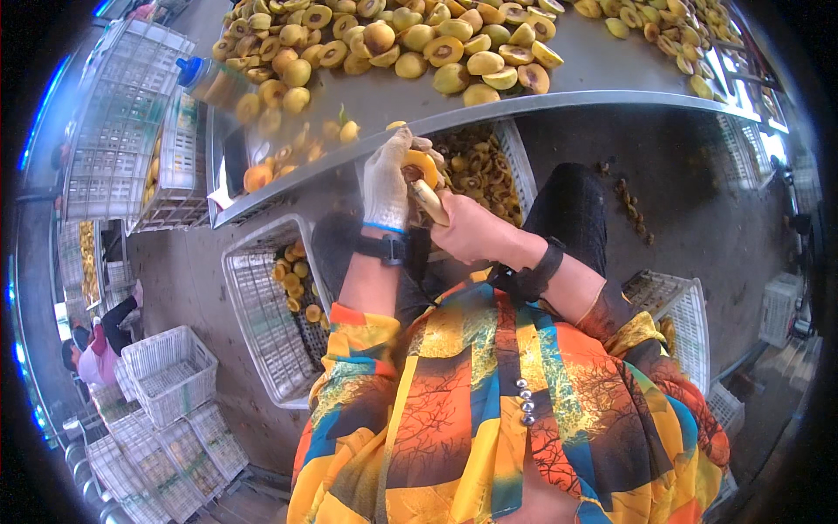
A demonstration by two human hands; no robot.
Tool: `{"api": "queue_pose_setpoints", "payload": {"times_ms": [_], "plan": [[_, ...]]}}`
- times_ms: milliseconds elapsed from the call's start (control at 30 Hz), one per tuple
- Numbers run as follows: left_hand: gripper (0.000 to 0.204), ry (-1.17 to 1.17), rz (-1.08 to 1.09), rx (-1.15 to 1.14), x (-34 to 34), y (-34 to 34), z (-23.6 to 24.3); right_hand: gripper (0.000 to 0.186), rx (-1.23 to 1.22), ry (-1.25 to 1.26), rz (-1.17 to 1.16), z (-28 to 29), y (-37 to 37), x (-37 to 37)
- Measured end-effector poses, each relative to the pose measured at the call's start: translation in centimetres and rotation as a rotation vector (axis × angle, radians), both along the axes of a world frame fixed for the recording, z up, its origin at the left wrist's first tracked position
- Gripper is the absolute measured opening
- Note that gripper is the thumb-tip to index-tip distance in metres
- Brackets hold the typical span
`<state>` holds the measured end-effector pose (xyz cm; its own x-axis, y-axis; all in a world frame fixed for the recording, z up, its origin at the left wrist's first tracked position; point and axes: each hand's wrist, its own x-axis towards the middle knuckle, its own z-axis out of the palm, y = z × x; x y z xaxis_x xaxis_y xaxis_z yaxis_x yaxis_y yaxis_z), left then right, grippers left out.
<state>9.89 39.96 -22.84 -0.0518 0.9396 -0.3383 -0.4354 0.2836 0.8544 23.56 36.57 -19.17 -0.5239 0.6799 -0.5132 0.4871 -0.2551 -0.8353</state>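
My left hand (387, 179), in a white knit glove, is closed around a yellow-orange halved fruit (422, 162) just below the metal table's edge. My bare right hand (467, 229) is right beside it, gripping a small knife-like tool (429, 200) whose tip is at the fruit. Both wrists wear black straps. Under my hands stands a white crate (517, 166) holding several dark pits and scraps.
A metal table (602, 74) ahead carries a heap of yellow halved fruit (419, 39) and a blue-capped bottle (199, 77). A white crate (262, 314) with some fruit sits at lower left, another (685, 306) at right. Stacked empty crates (166, 375) and a crouching person (96, 345) are at far left.
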Motion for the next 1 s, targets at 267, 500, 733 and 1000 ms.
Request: {"api": "queue_pose_setpoints", "payload": {"times_ms": [267,500,733,1000], "plan": [[0.042,-0.282,0.086,0.007,-0.1,-0.3,0.0,0.012,-0.65,0.577,-0.026,-2.3,0.8,1.0],[0.044,-0.352,0.14,-0.117,0.0,-0.9,-0.6,0.015,-0.823,0.884,0.108,-6.6,1.1,2.1],[0.043,-0.36,0.248,-0.065,-4.6,-1.0,-0.9,0.02,-0.055,0.108,0.242,-5.6,0.8,1.1],[0.039,-0.235,0.374,0.035,-3.9,-1.5,-0.3,0.024,0.572,0.017,-0.06,-4.4,0.6,-2.2]]}}
